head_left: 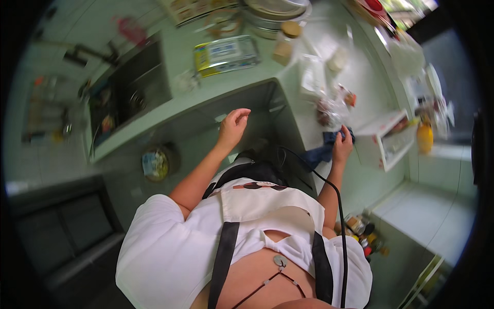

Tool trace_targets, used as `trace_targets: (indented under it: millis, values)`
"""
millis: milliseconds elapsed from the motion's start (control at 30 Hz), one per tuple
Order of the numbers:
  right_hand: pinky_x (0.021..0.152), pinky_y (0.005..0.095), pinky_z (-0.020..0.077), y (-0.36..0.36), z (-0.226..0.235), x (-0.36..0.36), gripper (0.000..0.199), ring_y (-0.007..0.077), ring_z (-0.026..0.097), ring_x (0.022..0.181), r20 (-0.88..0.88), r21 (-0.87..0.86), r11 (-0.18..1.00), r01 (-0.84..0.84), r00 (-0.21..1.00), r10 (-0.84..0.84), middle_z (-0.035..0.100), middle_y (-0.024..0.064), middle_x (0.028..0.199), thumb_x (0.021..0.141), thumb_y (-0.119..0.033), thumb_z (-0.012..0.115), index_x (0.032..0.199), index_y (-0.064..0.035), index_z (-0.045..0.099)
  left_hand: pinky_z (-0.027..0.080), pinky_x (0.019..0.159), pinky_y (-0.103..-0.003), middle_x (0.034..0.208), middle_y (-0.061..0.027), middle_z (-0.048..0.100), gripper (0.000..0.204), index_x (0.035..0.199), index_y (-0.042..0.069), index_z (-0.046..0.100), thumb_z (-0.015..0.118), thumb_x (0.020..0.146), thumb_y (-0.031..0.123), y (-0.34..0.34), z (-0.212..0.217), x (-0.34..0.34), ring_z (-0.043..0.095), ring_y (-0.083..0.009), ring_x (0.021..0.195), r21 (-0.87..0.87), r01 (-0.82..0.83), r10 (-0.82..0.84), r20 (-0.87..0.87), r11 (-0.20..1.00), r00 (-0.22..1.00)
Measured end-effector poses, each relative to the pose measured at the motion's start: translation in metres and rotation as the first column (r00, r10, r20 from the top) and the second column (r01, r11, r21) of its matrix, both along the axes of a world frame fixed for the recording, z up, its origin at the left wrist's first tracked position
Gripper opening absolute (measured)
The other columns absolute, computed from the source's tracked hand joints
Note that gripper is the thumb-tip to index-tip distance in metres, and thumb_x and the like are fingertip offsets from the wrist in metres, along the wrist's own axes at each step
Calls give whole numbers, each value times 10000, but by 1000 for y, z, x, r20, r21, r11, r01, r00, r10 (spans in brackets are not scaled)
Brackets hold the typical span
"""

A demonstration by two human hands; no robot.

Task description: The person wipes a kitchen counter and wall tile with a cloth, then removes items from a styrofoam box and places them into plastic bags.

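The right hand (341,145) has its fingers bent, thumb a little apart, touching a dark blue cloth (316,155); blur hides whether they pinch it or only rest on it. The left hand (234,127) is empty, well apart to the left, its fingers loosely curled side by side and the thumb near them, over the open space in front of the counter (193,109). The cloth is crumpled, partly under the right fingertips and partly to the left of them, at the counter's near edge. A black cable (337,206) curves past on the near side of the cloth, left of the right wrist. Just beyond the right fingertips a clear plastic bag (328,109) with reddish contents crowds the cloth's far side, and a white shelf (368,147) stands close on the right, bounding that side. Farther beyond the right fingers lie a white tray (312,76) and a jar (283,49) with a tan lid. Below and left of the left fingers is a round bin (172,159). Beyond those fingers lies a yellow and grey pack (226,54), with a sink (154,82) farther to their left and stacked bowls (267,26) at the back.
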State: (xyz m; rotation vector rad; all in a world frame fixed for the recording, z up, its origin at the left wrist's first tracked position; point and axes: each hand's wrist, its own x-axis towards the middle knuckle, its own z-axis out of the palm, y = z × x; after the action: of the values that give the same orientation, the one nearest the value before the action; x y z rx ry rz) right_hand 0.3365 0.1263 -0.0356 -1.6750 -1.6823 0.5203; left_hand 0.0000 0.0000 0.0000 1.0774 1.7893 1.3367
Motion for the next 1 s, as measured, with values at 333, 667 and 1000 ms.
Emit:
trace_targets:
  millis: [333, 667, 1000]
  values:
    - [616, 224, 475, -25, 34, -92, 231, 102, 599, 741, -255, -23, 965, -261, 935, 247, 642, 82, 946, 854, -41, 518, 1074, -42, 590, 430, 828, -362, 1016, -128, 564, 303, 1026, 54, 568, 582, 724, 37, -63, -23, -155, 524, -295, 974, 35, -376, 324, -587, 926, 742]
    - [527, 174, 421, -101, 57, -55, 271, 51, 520, 611, -448, -276, 961, 25, 881, -152, 621, 33, 996, 884, -102, 484, 1141, -67, 561, 428, 837, -375, 1106, -111, 529, 315, 980, 77, 584, 608, 671, 26, 12, -59, -240, 465, -308, 1066, -69, -237, 63, -858, 969, 510]
    - [567, 184, 433, -108, 92, -120, 277, 45, 503, 629, -539, -237, 971, 40, 826, -165, 617, 35, 1008, 878, -110, 478, 1138, -59, 559, 508, 646, -280, 877, -24, 604, 170, 970, 45, 564, 587, 823, 128, 34, 22, -132, 595, -138, 799, 30, 303, -276, 506, 952, 817]
